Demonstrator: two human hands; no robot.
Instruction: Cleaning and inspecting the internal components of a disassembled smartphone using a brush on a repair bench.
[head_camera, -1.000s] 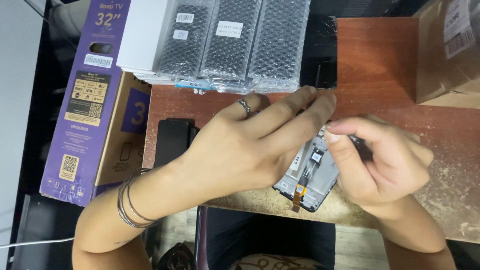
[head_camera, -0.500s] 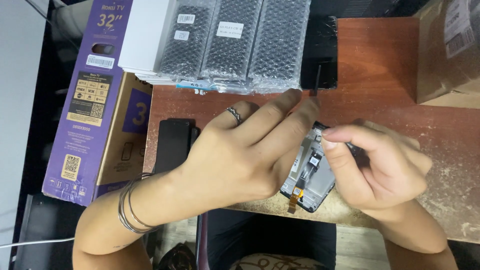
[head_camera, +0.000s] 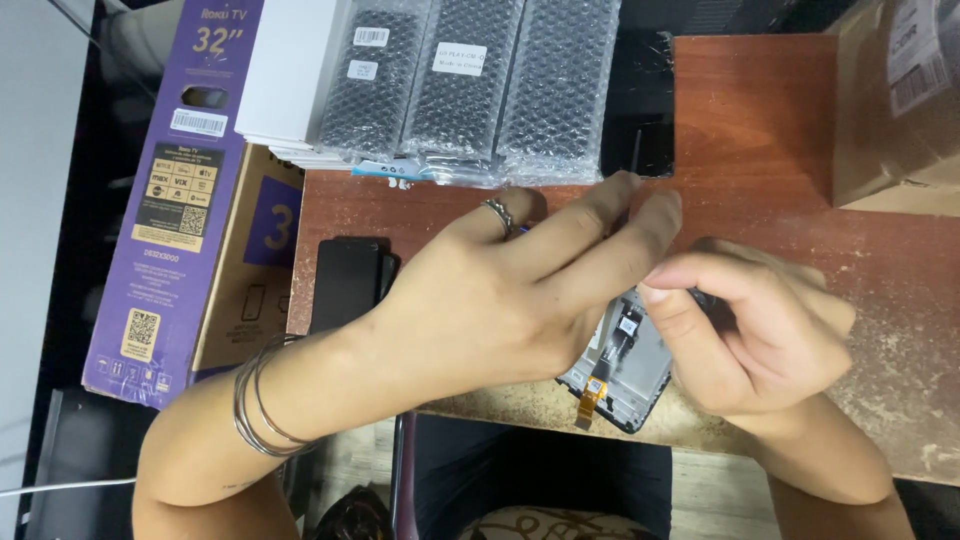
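Since 0.5 s ago, left hand (head_camera: 480, 300) slid over phone frame (head_camera: 625, 365), fingers flat; right hand (head_camera: 745, 335) beside it pinches dark tool.

- Even, fairly bright overhead light falls on the desk (head_camera: 760, 120).
- Bubble-wrapped packs (head_camera: 470, 80) show small glints of glare.
- The edges fall dark; focus is sharp.

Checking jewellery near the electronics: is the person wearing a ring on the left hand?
Yes, a silver ring sits on a finger of the left hand resting over the opened phone frame.
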